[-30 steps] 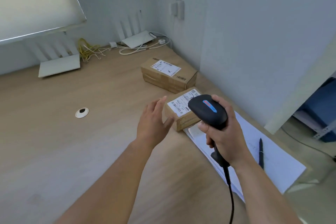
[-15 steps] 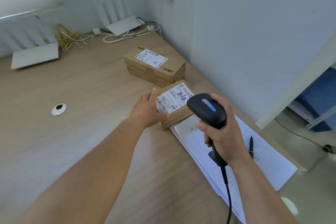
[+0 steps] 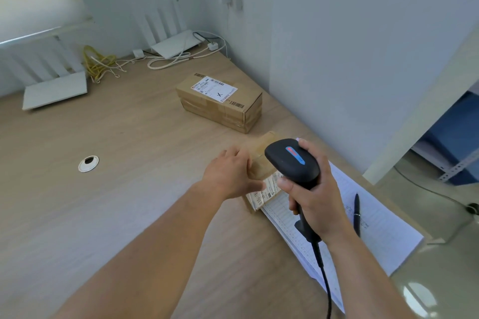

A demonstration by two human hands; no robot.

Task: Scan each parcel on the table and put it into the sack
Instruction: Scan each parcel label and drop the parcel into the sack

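Right hand was wrapped around the black scanner, holding it right over the small parcel near the table's right edge. Left hand had that parcel gripped by its left side, thumb on the label. The box sat partly on a paper sheet with a pen. Second, bigger parcel lay further back, untouched.

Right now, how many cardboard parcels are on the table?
2. The larger parcel lies farther back near the wall; the smaller parcel sits under the left hand, beside the scanner. Nothing else box-like shows, though the hands could hide something.
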